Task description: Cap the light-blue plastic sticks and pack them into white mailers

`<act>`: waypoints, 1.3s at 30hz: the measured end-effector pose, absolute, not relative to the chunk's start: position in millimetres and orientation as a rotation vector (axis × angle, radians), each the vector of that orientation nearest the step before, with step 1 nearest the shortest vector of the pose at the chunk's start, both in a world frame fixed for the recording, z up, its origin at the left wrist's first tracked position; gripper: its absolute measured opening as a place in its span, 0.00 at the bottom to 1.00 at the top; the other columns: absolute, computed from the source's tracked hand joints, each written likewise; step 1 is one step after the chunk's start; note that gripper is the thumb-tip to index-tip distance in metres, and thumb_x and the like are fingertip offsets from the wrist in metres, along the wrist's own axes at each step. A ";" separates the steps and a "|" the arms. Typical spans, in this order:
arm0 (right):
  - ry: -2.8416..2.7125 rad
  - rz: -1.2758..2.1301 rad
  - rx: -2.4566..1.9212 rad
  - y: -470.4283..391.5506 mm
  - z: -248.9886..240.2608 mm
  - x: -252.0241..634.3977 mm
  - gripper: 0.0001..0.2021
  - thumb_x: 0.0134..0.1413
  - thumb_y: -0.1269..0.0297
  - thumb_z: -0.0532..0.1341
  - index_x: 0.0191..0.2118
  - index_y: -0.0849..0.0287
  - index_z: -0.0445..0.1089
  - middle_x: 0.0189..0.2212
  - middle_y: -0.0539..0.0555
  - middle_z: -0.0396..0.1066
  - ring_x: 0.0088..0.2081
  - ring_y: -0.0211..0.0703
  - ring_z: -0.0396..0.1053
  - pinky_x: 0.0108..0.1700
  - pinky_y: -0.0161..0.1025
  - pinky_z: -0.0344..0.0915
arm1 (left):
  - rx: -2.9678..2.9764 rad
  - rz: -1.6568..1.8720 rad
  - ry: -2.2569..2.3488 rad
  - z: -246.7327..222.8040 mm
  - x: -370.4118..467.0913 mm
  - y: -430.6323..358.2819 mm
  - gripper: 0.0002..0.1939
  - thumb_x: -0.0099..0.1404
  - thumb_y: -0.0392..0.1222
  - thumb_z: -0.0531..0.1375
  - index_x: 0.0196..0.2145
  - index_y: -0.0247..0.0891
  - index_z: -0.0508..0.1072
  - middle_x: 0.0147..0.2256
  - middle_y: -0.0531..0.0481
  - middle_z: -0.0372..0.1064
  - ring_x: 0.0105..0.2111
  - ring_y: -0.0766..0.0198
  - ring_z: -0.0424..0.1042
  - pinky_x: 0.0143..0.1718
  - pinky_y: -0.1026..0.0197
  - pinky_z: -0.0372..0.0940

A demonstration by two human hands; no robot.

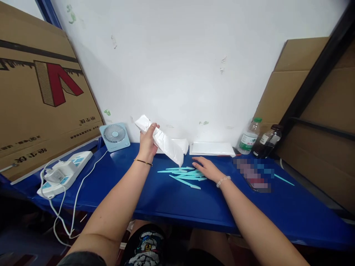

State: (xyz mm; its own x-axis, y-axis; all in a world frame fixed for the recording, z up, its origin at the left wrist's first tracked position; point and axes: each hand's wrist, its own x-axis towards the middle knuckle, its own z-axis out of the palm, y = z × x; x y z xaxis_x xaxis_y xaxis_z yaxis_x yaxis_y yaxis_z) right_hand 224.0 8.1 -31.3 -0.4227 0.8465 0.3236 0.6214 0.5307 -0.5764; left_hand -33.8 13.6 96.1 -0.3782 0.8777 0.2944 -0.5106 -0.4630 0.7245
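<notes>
My left hand (149, 142) is closed around a long white plastic bag (168, 145), raised and tilted over the table with its lower end toward the middle. What the bag contains, if anything, cannot be seen. Below it lies a loose pile of thin turquoise plastic sticks (185, 177), shaped like small knives. My right hand (206, 168) rests palm down at the right side of this pile, fingers stretched out and partly over the sticks. Behind the hands, against the wall, lie a white packet (180, 145) and a flat white stack (212, 148).
On the blue table (166, 205), a small fan (115, 136) and a white power strip (66, 173) with cables stand left. At right are a water bottle (249, 136), a dark bottle (267, 142), a blurred-out phone-like item (252, 175) and another turquoise stick (284, 180). Cardboard flanks both sides.
</notes>
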 end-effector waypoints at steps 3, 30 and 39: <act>-2.170 0.505 -1.191 9.9 -32.4 225.1 0.22 0.60 0.49 0.50 0.54 0.54 0.66 0.52 0.56 0.67 0.53 0.49 0.64 0.56 0.48 0.59 | 0.880 1.987 0.624 90.9 -25.5 12.0 0.23 0.44 0.46 0.69 0.36 0.38 0.67 0.29 0.54 0.69 0.32 0.65 0.72 0.37 0.62 0.65; -1.802 0.688 -1.031 -15.9 -1.9 207.9 0.10 0.51 0.62 0.57 0.29 0.61 0.72 0.20 0.50 0.67 0.23 0.36 0.62 0.28 0.34 0.59 | -0.022 1.479 0.642 4.5 -1.9 36.2 0.19 0.63 0.50 0.54 0.48 0.38 0.68 0.36 0.44 0.72 0.36 0.53 0.73 0.41 0.45 0.67; -1.628 1.177 -1.075 -20.1 0.0 201.9 0.14 0.47 0.64 0.61 0.41 0.61 0.72 0.21 0.52 0.73 0.17 0.35 0.63 0.19 0.32 0.59 | 0.096 1.778 0.676 26.6 26.1 16.1 0.08 0.62 0.43 0.57 0.36 0.36 0.68 0.25 0.52 0.67 0.25 0.66 0.70 0.34 0.61 0.70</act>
State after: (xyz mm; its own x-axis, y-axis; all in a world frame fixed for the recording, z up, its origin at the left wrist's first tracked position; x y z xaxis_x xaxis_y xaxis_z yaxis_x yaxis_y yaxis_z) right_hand 201.9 -20.1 0.0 -0.2828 0.9488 0.1409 0.1639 0.1925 -0.9675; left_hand 26.1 16.1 26.6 -0.3243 0.9057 -0.2731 -0.8583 -0.1603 0.4874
